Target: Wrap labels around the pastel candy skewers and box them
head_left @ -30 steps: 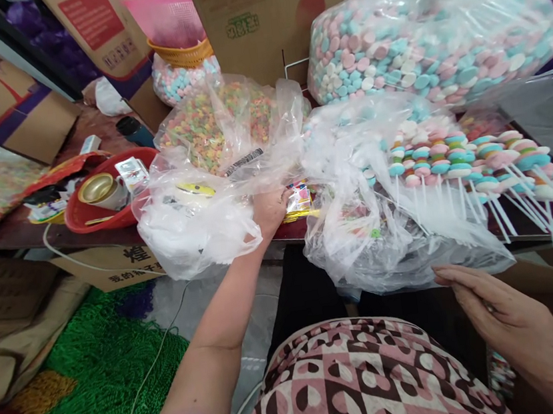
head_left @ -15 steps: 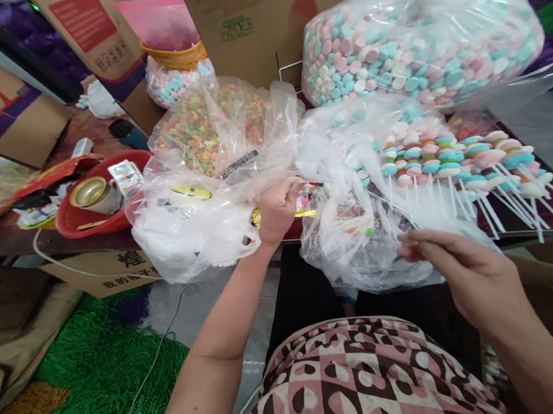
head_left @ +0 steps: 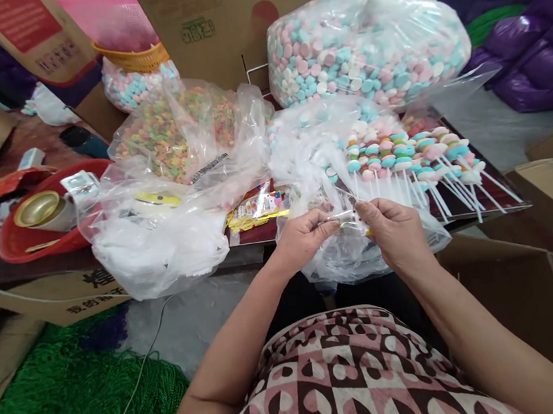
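Observation:
My left hand and my right hand are close together over a crumpled clear bag at the table's front edge. Both pinch a small clear wrapper stretched between their fingertips. What the wrapper contains is too small to make out. Left of my left hand lie yellow and pink printed packets. Beyond my right hand, several candy skewers of pink, blue and white pieces rest with their white sticks pointing towards me.
A large bag of pastel candies stands at the back, with a bag of small colourful candies left of it. White plastic bags and a red basin lie left. Open cardboard boxes stand right.
My two hands have come together, the right moving left and the left meeting it at the clear wrapper. The view has shifted right, showing more of the boxes there.

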`<move>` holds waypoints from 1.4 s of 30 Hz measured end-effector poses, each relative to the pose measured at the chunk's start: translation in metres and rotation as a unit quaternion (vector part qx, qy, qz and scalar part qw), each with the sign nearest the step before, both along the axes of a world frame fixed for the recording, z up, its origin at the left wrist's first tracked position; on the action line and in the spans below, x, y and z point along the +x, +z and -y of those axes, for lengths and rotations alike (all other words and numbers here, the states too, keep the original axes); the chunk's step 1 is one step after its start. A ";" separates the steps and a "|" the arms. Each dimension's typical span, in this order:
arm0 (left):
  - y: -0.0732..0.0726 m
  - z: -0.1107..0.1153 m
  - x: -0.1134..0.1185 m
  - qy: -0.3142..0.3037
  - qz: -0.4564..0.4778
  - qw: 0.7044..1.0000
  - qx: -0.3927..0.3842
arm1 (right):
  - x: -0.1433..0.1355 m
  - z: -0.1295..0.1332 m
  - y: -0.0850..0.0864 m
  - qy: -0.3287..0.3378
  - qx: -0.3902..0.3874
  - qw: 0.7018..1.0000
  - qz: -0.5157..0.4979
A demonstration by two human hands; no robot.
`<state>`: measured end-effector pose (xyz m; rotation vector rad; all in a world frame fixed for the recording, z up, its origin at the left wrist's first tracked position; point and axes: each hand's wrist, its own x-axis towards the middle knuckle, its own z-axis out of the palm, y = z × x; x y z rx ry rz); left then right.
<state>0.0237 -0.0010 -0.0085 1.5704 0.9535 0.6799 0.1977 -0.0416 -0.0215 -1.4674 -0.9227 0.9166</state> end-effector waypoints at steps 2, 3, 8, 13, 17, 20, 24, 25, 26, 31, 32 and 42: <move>0.002 0.001 0.002 0.003 -0.003 1.000 0.002 | 0.000 0.003 0.000 -0.006 0.000 1.000 -0.022; 0.002 0.001 0.002 0.005 -0.007 1.000 0.007 | 0.001 0.003 0.001 -0.001 0.000 0.999 -0.041; 0.000 0.002 0.003 0.016 -0.048 0.997 0.057 | 0.006 0.006 0.006 0.101 -0.006 0.985 -0.140; 0.000 0.005 0.001 -0.019 -0.018 0.999 -0.029 | 0.006 0.011 -0.004 0.031 0.014 0.993 -0.114; 0.003 0.004 -0.001 -0.061 0.058 0.987 -0.136 | 0.008 0.012 -0.008 0.015 0.016 0.997 -0.069; 0.002 0.003 -0.001 -0.024 0.042 0.990 -0.133 | 0.008 0.013 -0.004 0.045 0.017 0.996 -0.081; -0.001 0.004 0.003 -0.024 -0.001 0.997 -0.073 | 0.006 0.014 -0.001 0.061 0.015 0.988 -0.144; -0.003 0.004 0.004 -0.024 -0.007 0.998 -0.066 | 0.006 0.014 -0.002 0.053 0.011 0.988 -0.145; -0.004 0.004 0.004 -0.025 -0.012 0.998 -0.065 | 0.006 0.014 -0.002 0.040 0.007 0.990 -0.138; -0.013 0.004 0.008 -0.023 -0.008 0.995 -0.093 | 0.008 0.015 0.000 0.004 -0.007 1.000 -0.013; -0.013 0.004 0.009 -0.026 0.000 0.995 -0.095 | 0.009 0.015 0.001 0.005 -0.007 1.000 0.011; -0.010 0.004 0.014 -0.028 0.045 0.995 -0.087 | 0.010 0.010 0.008 0.035 0.018 0.997 0.063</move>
